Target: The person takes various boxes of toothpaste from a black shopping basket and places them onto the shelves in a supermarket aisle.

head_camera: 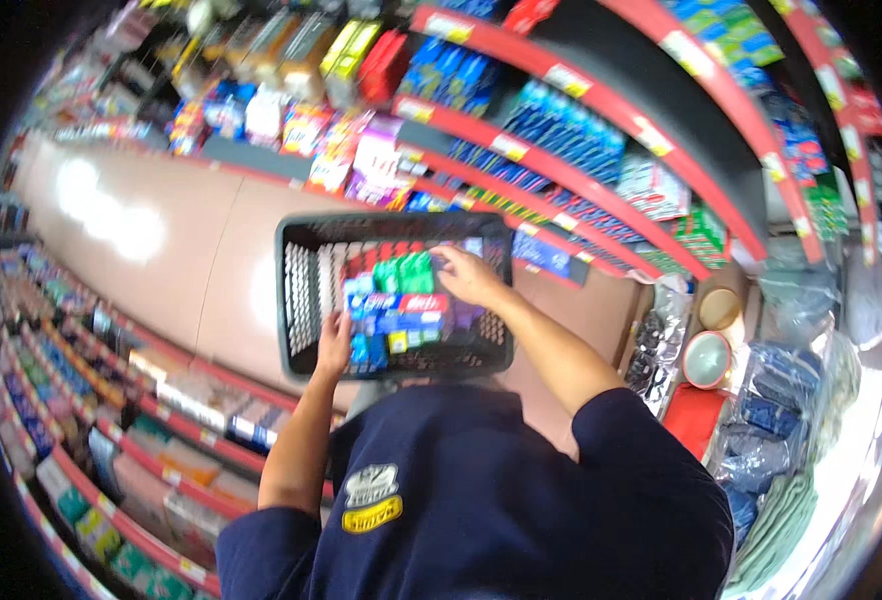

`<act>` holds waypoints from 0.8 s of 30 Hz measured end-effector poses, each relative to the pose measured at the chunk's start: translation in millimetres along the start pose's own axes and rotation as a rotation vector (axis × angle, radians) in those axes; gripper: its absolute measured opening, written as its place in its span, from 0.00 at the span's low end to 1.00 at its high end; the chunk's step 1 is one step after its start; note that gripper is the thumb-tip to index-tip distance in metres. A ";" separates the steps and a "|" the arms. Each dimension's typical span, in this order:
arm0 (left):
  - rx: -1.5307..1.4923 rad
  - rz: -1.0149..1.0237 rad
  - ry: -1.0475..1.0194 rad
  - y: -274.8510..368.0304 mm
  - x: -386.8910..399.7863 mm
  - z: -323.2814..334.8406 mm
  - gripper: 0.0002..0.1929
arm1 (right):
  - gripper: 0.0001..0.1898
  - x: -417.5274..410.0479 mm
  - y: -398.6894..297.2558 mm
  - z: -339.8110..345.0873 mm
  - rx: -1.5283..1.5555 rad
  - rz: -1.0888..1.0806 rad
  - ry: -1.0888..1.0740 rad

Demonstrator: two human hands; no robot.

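A dark plastic shopping basket (283, 296) with slotted walls is before me at waist height. Inside it lie green packs (405, 273), a blue-and-red carton (403, 303) and other blue packages (368, 349), blurred. My left hand (334, 343) is over the basket's left part, its fingers against the left side of the blue packages. My right hand (467, 274) reaches in over the right part, fingertips at the right edge of the green packs. Blur hides whether either hand grips anything.
Red-edged shelves (516, 146) with boxed toothpaste-like goods rise ahead and right. Detergent bags (306, 127) line the lower shelf beyond. More stocked shelves (208, 435) run along the left, beside the tan floor (223, 247). Bowls (706, 358) and bagged folded cloth (775, 397) lie right.
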State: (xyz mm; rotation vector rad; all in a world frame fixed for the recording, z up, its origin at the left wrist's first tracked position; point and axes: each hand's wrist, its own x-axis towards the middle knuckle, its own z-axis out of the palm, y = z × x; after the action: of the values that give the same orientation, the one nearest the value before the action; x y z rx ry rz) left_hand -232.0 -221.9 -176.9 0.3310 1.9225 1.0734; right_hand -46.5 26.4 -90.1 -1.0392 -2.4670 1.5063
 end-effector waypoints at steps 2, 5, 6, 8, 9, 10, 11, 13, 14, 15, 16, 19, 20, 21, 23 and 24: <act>-0.138 -0.070 -0.053 2.4 -0.4 -2.2 0.31 | 0.16 16.2 -30.2 -38.5 -0.019 -0.046 0.297; -0.078 -0.056 -0.051 1.4 -1.4 -11.9 0.32 | 0.12 38.5 -72.9 -111.2 0.028 -0.262 0.721; -0.077 -0.068 -0.003 0.6 -0.3 -12.5 0.31 | 0.14 55.6 -87.9 -136.7 0.084 -0.323 0.825; -0.063 -0.088 0.037 -1.2 -1.4 -16.6 0.32 | 0.20 87.7 -115.1 -182.8 0.059 -0.386 1.020; 0.003 -0.081 0.091 -0.9 -2.2 -18.1 0.32 | 0.25 100.8 -126.4 -203.1 -0.079 -0.362 1.120; -0.003 -0.070 0.124 0.3 -4.0 -19.7 0.31 | 0.30 113.9 -136.8 -219.3 -0.071 -0.339 1.142; -0.039 -0.040 0.170 2.1 -7.7 -20.4 0.31 | 0.37 127.1 -147.1 -233.5 -0.194 -0.293 1.197; -0.016 0.008 0.225 10.1 -13.0 -23.0 0.29 | 0.40 143.6 -160.3 -249.5 -0.305 -0.201 1.175; -0.028 0.068 0.285 14.3 -17.5 -22.0 0.27 | 0.44 150.9 -167.2 -255.7 -0.430 -0.108 1.188; -0.026 0.077 0.345 19.7 -20.5 -21.0 0.27 | 0.39 155.7 -172.6 -259.5 -0.418 -0.045 1.163; -0.083 0.116 0.342 25.2 -23.9 -21.1 0.27 | 0.39 156.9 -176.6 -263.8 -0.411 -0.059 1.142; -0.059 0.178 0.419 44.2 -32.9 -21.5 0.26 | 0.30 153.8 -185.1 -270.9 -0.304 0.110 1.041; -0.085 0.237 0.413 51.9 -35.7 -20.3 0.25 | 0.30 148.2 -184.1 -269.0 -0.306 0.120 1.013; -0.082 0.236 0.391 60.4 -38.6 -20.9 0.24 | 0.29 140.0 -182.1 -266.2 -0.226 0.071 1.104; -0.118 0.254 0.410 79.0 -44.7 -15.7 0.23 | 0.26 115.5 -173.3 -254.6 -0.076 -0.060 1.210; -0.174 0.322 0.378 89.3 -48.2 -12.7 0.22 | 0.23 98.2 -166.2 -244.9 -0.006 -0.138 1.248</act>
State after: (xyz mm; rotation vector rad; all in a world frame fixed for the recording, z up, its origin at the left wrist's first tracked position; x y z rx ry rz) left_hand -230.1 -204.6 -76.1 0.3684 2.1301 1.5986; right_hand -111.6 221.6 144.2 -1.2141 -1.5588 0.4651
